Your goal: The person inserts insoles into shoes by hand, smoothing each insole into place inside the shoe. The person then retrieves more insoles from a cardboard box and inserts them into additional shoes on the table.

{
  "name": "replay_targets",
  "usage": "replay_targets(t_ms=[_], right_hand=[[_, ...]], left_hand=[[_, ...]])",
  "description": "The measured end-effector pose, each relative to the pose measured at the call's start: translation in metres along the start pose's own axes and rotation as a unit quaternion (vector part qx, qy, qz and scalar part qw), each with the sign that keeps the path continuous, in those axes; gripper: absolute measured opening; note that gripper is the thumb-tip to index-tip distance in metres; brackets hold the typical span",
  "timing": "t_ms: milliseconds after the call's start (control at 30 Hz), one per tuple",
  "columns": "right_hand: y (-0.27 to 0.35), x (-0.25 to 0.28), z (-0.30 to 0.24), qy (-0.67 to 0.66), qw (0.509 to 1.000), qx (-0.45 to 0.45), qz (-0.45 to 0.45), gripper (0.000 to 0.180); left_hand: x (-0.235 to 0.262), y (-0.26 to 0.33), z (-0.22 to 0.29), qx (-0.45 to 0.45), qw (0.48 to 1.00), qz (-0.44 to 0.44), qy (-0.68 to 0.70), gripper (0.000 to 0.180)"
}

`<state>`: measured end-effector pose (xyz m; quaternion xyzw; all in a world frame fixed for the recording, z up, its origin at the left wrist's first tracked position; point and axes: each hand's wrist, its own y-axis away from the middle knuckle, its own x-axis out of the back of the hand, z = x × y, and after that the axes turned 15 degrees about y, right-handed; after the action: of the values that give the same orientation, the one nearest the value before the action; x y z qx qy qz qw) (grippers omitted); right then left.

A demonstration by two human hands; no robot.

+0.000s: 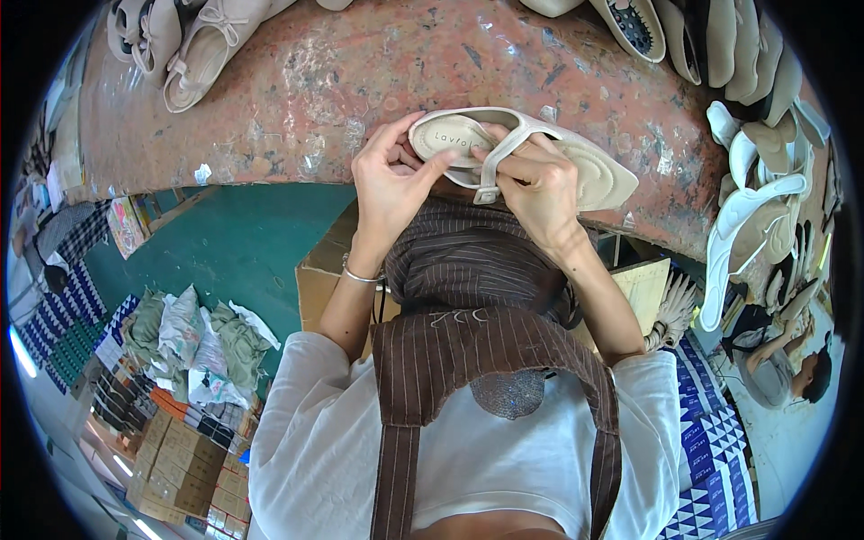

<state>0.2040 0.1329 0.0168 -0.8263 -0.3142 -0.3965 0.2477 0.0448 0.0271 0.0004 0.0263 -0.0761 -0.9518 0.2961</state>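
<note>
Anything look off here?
The reddish bench top is scuffed and blotchy, so its finish looks worn. At the right, a white strap-like piece seems to overhang the bench edge. The held shoe shows no obvious damage.

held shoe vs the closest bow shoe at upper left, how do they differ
The held shoe is between the left hand and right hand; the bow shoe lies on the table, untouched. The held shoe has a strap with a buckle; the bow shoe carries a bow. The held shoe lies crosswise; the bow shoe slants away. Both are pale beige, insides showing.
</note>
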Motion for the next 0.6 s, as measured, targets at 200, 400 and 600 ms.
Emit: replay_targets(t_ms=[200, 400, 600], right_hand=[[0.001, -0.005, -0.002, 0.037, 0.998, -0.006, -0.048, 0.021], [0.008, -0.003, -0.001, 0.12, 0.987, 0.092, -0.052, 0.035], [-0.011, 0.002, 0.004, 0.044, 0.961, 0.242, -0.123, 0.042]], left_hand=[[-0.005, -0.006, -0.006, 0.037, 0.998, 0.049, -0.009, 0.036], [-0.008, -0.014, 0.002, 0.074, 0.996, 0.058, -0.008, 0.025], [-0.004, -0.019, -0.003, 0.029, 0.99, 0.076, -0.112, 0.008]])
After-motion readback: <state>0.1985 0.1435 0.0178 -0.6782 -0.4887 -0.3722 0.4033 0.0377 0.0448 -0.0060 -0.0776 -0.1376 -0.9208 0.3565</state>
